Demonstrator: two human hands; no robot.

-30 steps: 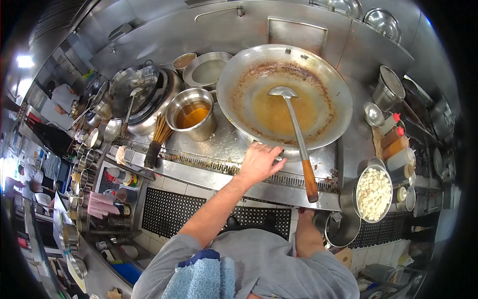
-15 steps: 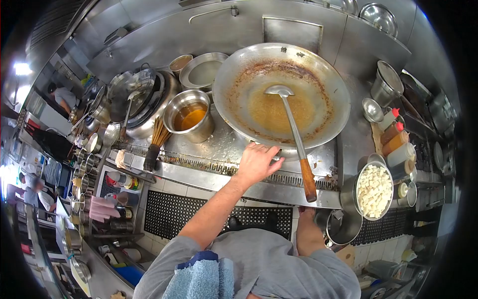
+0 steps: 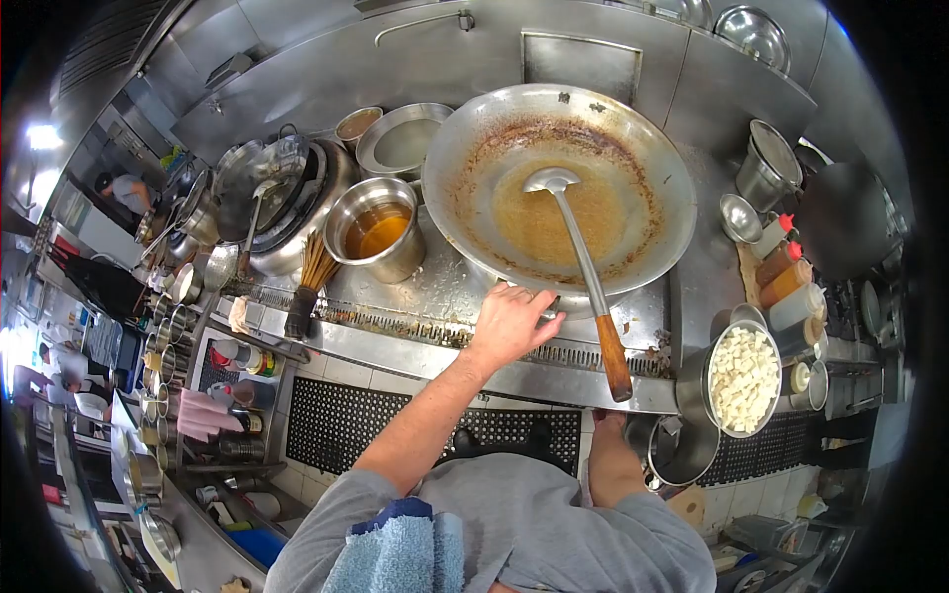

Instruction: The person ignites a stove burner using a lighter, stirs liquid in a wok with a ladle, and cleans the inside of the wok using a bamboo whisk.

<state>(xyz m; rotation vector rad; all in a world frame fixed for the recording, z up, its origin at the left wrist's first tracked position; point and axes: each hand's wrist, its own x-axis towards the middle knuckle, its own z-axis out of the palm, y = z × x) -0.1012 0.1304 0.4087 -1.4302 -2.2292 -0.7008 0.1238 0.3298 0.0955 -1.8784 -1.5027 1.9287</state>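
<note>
My left hand (image 3: 514, 321) reaches to the front of the stove, just below the near rim of a large wok (image 3: 450, 217). Its thumb and fingers close around a small metal knob (image 3: 549, 314), mostly covered by them. Brownish liquid (image 3: 524, 222) lies in the wok. A wok spatula (image 3: 578, 232) rests in it, its wooden handle (image 3: 613, 361) sticking out over the front edge. My right arm hangs low by my side; only a bit of my right hand (image 3: 610, 423) shows near the counter edge, its fingers hidden.
Left of the wok stand a pot of amber liquid (image 3: 341, 237) and a bamboo brush (image 3: 314, 272). At right are a pot of white cubes (image 3: 743, 381), squeeze bottles (image 3: 786, 282) and a dark round pan (image 3: 840, 222). A person (image 3: 129, 190) is in the left background.
A dark round pan has come into view at the right. The spatula handle has shifted very slightly. People in the left background have moved. My left hand stays in place.
</note>
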